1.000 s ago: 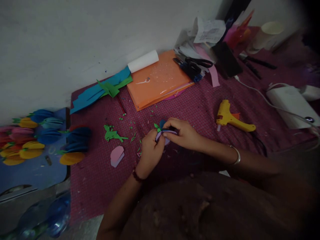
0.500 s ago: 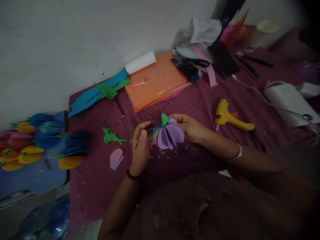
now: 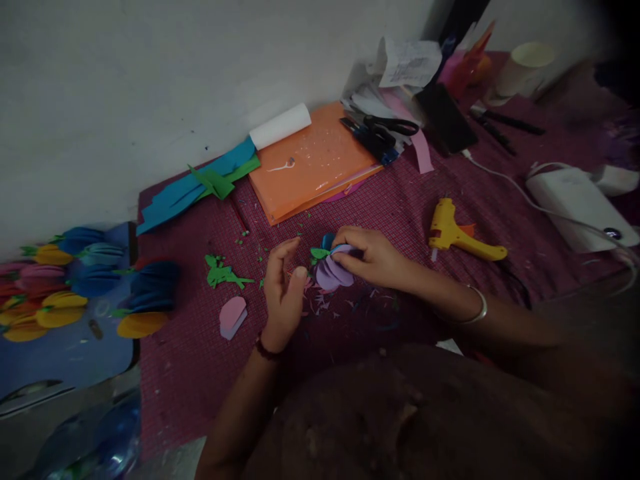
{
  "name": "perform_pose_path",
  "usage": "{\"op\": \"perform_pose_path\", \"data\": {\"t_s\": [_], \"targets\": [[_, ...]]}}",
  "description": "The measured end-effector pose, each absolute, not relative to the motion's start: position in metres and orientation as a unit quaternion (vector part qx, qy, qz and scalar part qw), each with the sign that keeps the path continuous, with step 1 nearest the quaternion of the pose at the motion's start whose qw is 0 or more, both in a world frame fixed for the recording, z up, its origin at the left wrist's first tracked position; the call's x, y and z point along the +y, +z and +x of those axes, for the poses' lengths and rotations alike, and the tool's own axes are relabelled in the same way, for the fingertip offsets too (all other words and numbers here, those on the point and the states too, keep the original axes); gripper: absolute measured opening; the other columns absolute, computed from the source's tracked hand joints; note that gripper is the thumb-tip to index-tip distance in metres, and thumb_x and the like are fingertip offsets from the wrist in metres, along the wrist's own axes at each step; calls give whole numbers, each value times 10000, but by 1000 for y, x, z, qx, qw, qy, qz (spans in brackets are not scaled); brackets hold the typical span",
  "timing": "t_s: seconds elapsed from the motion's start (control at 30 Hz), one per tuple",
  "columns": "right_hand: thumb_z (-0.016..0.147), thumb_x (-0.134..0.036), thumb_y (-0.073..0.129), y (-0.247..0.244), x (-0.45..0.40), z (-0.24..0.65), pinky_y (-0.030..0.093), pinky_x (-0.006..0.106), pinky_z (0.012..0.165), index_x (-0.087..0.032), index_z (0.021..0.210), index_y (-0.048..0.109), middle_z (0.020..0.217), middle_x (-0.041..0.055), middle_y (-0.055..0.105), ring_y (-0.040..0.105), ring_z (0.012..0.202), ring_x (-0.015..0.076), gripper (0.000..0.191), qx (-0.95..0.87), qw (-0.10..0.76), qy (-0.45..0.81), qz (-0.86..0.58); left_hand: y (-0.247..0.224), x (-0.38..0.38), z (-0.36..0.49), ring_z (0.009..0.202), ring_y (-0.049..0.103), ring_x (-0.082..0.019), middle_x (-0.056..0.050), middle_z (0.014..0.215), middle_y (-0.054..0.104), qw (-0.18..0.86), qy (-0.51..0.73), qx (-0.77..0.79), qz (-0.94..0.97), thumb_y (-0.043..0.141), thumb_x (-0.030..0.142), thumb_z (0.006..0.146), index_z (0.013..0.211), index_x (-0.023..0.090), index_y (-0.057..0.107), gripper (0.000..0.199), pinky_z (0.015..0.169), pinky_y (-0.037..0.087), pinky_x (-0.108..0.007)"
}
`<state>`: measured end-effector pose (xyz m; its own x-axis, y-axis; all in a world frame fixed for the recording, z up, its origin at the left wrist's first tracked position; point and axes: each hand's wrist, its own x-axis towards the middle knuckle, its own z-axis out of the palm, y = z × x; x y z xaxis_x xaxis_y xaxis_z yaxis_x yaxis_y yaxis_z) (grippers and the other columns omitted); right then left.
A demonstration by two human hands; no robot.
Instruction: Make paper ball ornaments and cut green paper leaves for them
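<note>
Between my hands is a paper flower-like ball (image 3: 334, 272) with fanned purple petals, some blue at the back and a small green leaf (image 3: 321, 253) on top. My right hand (image 3: 373, 257) pinches it from the right, thumb and fingers closed on its petals. My left hand (image 3: 284, 290) stands just to its left, thumb and fingers apart, holding nothing. Beneath lie small pink and purple paper clippings (image 3: 325, 305). Left of my left hand are green paper scraps (image 3: 225, 273) and a pink and lilac stack of rounded paper pieces (image 3: 233, 316).
A yellow glue gun (image 3: 457, 233) lies at right, near a white box-like device (image 3: 575, 203) with a cable. Behind are an orange folder (image 3: 315, 167), black scissors (image 3: 390, 127) and a phone (image 3: 445, 120). Several finished paper pieces (image 3: 63, 310) sit on a blue surface at left.
My right hand has shifted its grip over the top of the paper ball, which has turned so its leaf points left. My left hand stays beside it, still spread.
</note>
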<state>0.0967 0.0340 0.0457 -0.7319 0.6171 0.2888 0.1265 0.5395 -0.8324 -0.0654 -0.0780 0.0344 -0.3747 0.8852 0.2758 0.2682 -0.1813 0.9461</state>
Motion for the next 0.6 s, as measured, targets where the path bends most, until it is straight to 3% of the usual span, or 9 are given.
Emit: {"op": "perform_pose_path", "data": {"t_s": [0.2, 0.4, 0.5, 0.6], "targets": [[910, -225, 491, 43, 27, 96, 440, 311, 746, -165, 910, 593, 857, 80, 627, 572, 819, 195, 119, -910, 266, 264, -175, 37, -81, -57, 1222, 483, -294, -125, 1308, 526, 95, 463, 612, 634, 705, 361, 739, 1359, 234, 418, 695, 1020, 384, -481], [931, -245, 471, 46, 24, 97, 436, 339, 743, -148, 909, 623, 863, 102, 639, 575, 822, 217, 182, -934, 260, 187, -160, 37, -80, -51, 1106, 506, -251, -105, 1169, 533, 47, 407, 661, 628, 619, 214, 779, 1265, 216, 537, 492, 947, 433, -424], [938, -249, 471, 44, 24, 97, 429, 337, 748, -147, 907, 634, 869, 101, 648, 580, 829, 214, 195, -935, 253, 188, -160, 32, -80, -53, 934, 559, -199, -68, 1036, 593, 85, 416, 646, 634, 609, 207, 811, 1269, 230, 537, 464, 841, 476, -365], [936, -247, 486, 42, 25, 96, 423, 331, 760, -151, 911, 637, 879, 96, 654, 582, 832, 205, 180, -933, 248, 206, -161, 30, -79, -55, 892, 575, -185, -56, 1012, 618, 112, 414, 632, 645, 593, 210, 830, 1280, 245, 528, 457, 819, 484, -355]]}}
